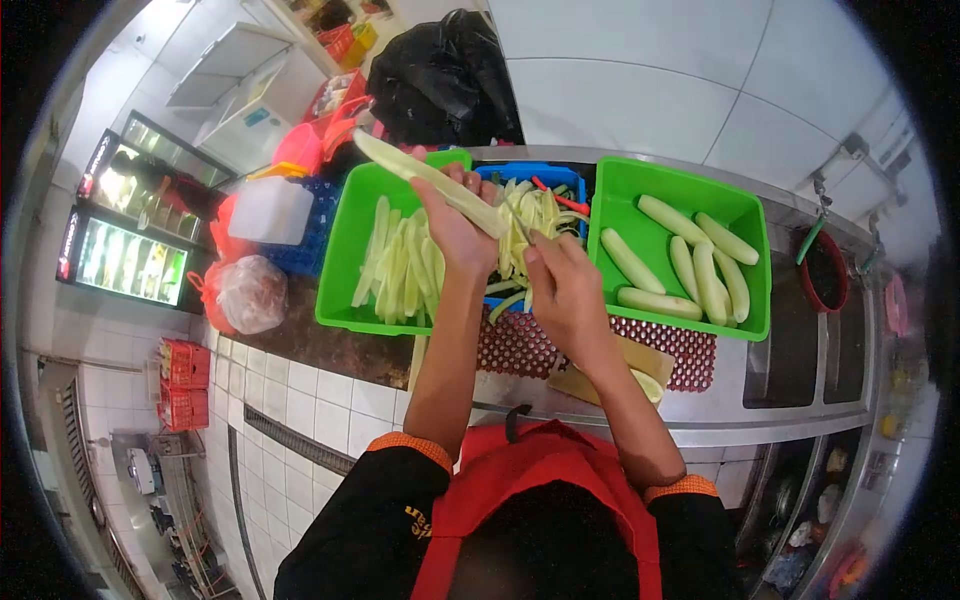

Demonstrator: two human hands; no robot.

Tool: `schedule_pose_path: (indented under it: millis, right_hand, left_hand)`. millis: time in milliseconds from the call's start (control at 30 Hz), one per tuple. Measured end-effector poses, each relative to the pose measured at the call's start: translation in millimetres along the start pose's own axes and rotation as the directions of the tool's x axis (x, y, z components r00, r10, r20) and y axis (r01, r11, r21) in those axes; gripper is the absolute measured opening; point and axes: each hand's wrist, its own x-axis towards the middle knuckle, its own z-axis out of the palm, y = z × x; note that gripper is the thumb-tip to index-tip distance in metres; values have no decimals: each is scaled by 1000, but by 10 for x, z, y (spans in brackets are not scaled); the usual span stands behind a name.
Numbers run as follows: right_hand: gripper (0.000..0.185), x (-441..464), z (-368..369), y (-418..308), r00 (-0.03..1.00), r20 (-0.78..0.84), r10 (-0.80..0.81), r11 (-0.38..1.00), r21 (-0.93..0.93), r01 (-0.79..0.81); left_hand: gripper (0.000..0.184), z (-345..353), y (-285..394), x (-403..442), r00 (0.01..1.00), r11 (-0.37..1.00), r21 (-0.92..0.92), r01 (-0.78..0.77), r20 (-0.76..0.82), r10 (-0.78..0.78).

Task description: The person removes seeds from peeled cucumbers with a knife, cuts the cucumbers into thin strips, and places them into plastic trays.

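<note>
My left hand (460, 225) is wrapped round a long pale green vegetable piece (400, 165), tilted up to the left. Close to its lower end, my right hand (565, 290) is closed on a small knife (518, 222). Below both hands, a blue crate (540, 172) holds pale scraps (540, 210) and a red-handled item. The green tray on the left (335, 300) contains long cut pieces (400, 265). Several peeled whole vegetables (710, 270) lie in the green tray on the right (755, 305).
A cutting board (640, 365) with a cut piece lies on red perforated matting (690, 350). Left are a white container (270, 210) and a plastic bag (252, 295). A black bag (445, 80) stands behind; sinks (785, 350) and a red pot (823, 272) are right.
</note>
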Motion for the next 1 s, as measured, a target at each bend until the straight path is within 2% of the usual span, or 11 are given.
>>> schedule_pose_path:
  millis: [100, 200, 533, 633, 700, 833, 900, 933, 1000]
  right_hand:
    - [29, -144, -8, -109, 997, 73, -10, 996, -84, 16]
    - [33, -168, -26, -168, 990, 140, -7, 984, -176, 32]
    - [30, -123, 15, -229, 980, 197, 9, 977, -210, 33]
    - [31, -180, 47, -184, 980, 200, 21, 973, -228, 25]
    - [32, -227, 47, -121, 982, 188, 6, 967, -251, 42]
    - [36, -327, 61, -35, 988, 153, -4, 972, -231, 40]
    - [36, -364, 61, -18, 996, 59, -60, 987, -147, 68]
    - [36, -361, 45, -19, 996, 61, -61, 987, -146, 69]
    - [32, -350, -24, -62, 1000, 6, -12, 1000, -28, 13]
  left_hand:
    - [48, 82, 89, -15, 995, 997, 48, -68, 77, 64]
    - [51, 175, 129, -47, 993, 990, 95, -104, 63, 99]
    - [54, 156, 207, -59, 978, 976, 147, -159, 156, 136]
    - [54, 209, 254, -58, 989, 979, 150, -137, 81, 126]
    - [53, 246, 304, -28, 995, 991, 120, -64, -73, 73]
    - [51, 200, 303, 11, 994, 987, 140, -78, -70, 88]
    - [50, 120, 295, 41, 995, 995, 98, -33, 102, 23]
    - [50, 113, 296, 62, 995, 994, 99, -35, 100, 25]
    - [47, 121, 297, 82, 991, 993, 1, 121, 57, -121]
